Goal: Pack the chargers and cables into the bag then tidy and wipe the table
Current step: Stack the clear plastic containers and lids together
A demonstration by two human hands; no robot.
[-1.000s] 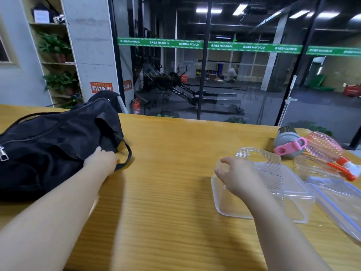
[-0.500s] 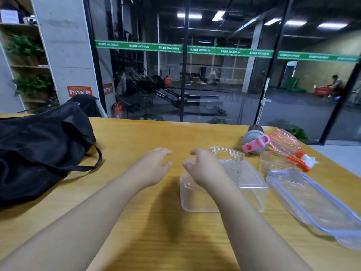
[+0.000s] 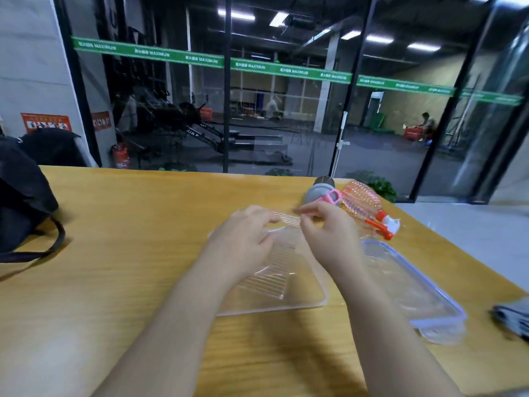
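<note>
A black bag (image 3: pixel 23 202) lies at the table's left edge, its strap trailing onto the wood. No chargers or cables show. In the middle stands a clear plastic container (image 3: pixel 303 296) with a clear ribbed insert (image 3: pixel 269 279) propped up inside it. My left hand (image 3: pixel 243 239) grips the insert's upper left edge, fingers over the top and thumb underneath. My right hand (image 3: pixel 323 224) pinches the same upper edge just to the right. The hands hide most of the insert's top part.
A clear lid with a blue rim (image 3: pixel 415 296) lies right of the container. Behind it lie a pink spray bottle (image 3: pixel 363 204) and a grey cup with a pink handle (image 3: pixel 320 193). A grey cloth (image 3: pixel 512 316) sits at the right edge. A glass wall stands behind the wooden table (image 3: pixel 128 253).
My left hand left the bag and crossed to the container. Both hands took hold of the ribbed insert's top edge. The view turned right, pushing the bag toward the left edge.
</note>
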